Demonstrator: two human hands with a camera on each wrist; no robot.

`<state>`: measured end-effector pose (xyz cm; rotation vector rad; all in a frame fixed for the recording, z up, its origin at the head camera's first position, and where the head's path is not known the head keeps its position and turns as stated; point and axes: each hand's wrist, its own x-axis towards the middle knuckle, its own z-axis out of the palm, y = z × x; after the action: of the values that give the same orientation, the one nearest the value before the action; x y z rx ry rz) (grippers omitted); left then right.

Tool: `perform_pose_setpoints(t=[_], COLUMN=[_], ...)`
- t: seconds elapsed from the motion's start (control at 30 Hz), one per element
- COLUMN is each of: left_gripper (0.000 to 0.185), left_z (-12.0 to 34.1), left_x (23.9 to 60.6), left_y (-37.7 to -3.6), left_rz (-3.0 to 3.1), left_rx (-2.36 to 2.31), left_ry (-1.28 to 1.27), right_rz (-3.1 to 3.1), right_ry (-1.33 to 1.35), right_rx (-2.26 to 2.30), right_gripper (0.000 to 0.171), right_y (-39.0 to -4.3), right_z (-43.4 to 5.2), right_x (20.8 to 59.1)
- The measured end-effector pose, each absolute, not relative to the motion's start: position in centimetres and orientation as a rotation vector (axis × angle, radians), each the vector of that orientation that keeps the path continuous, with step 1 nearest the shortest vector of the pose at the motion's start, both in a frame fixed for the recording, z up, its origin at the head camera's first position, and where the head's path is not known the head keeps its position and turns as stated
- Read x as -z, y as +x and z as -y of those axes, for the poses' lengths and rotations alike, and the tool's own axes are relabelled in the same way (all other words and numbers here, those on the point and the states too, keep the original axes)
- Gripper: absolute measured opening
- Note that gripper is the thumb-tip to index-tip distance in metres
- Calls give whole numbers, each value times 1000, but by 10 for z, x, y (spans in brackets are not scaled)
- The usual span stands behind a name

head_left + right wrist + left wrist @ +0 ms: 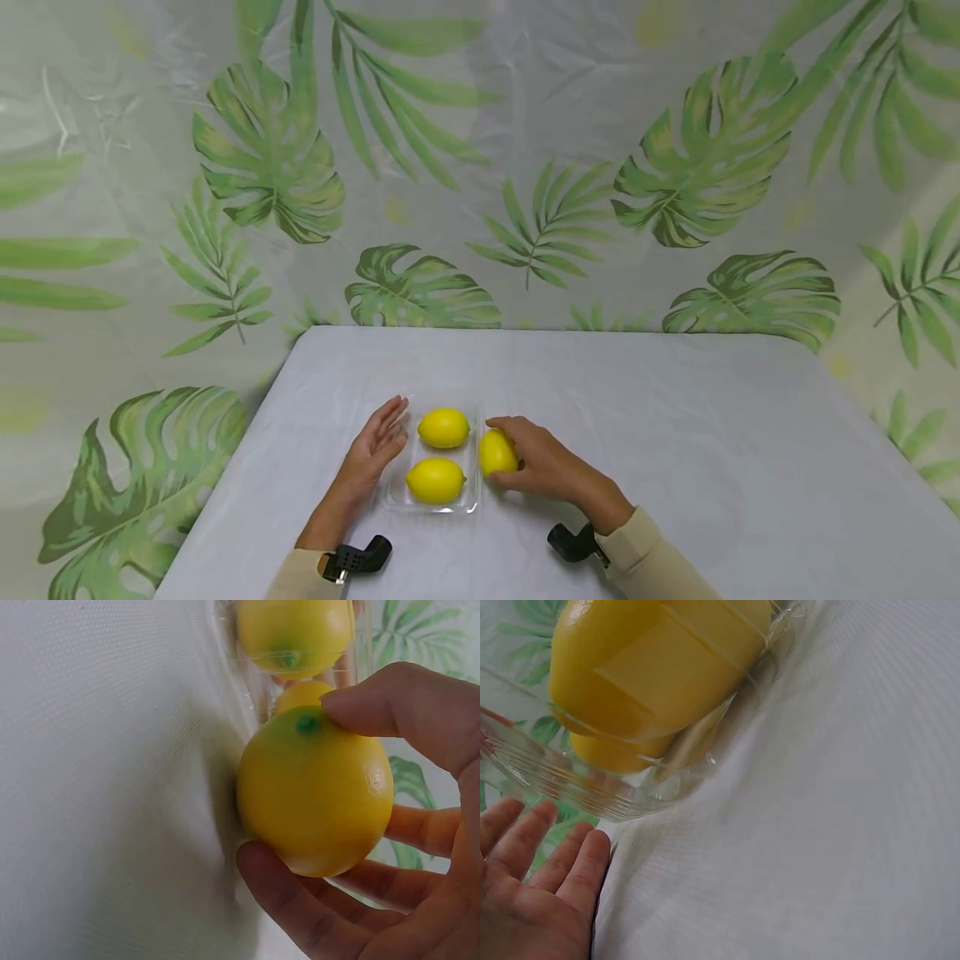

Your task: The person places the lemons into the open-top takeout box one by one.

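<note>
A clear plastic tray (473, 498) lies on the white table and holds two yellow lemons, the far lemon (443, 427) and the near lemon (434, 480). My right hand (536, 463) grips a third lemon (495, 452) just outside the tray's right wall; the right wrist view shows this lemon (315, 792) between thumb and fingers, with the tray (247, 682) behind it. My left hand (378, 442) rests open with straight fingers along the tray's left side. The left wrist view shows my left hand (536, 889) beside the tray wall (570, 784), with a lemon (652, 664) seen through it.
The white table (637, 433) stretches wide to the right and back. A leaf-printed curtain (480, 167) hangs behind and around it. Black wrist camera mounts (360, 558) sit near the front edge.
</note>
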<state>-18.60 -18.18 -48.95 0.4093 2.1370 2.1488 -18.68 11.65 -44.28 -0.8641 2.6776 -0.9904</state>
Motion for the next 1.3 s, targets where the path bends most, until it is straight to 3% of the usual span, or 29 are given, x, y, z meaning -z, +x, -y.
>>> perform_pose_setpoints(t=[0.37,1.3], left_gripper=[61,59], left_z=[184,184], left_x=[489,494], left_y=[-186,-193], left_rz=[-2128,-2145], left_rx=[-2149,-2141], left_ry=[448,457], right_rz=[-2773,-2821], right_ry=[-934,-994], right_rx=[1002,1153], right_gripper=[60,62], right_y=[-190,-198], right_z=[-121,-94], right_x=[439,411])
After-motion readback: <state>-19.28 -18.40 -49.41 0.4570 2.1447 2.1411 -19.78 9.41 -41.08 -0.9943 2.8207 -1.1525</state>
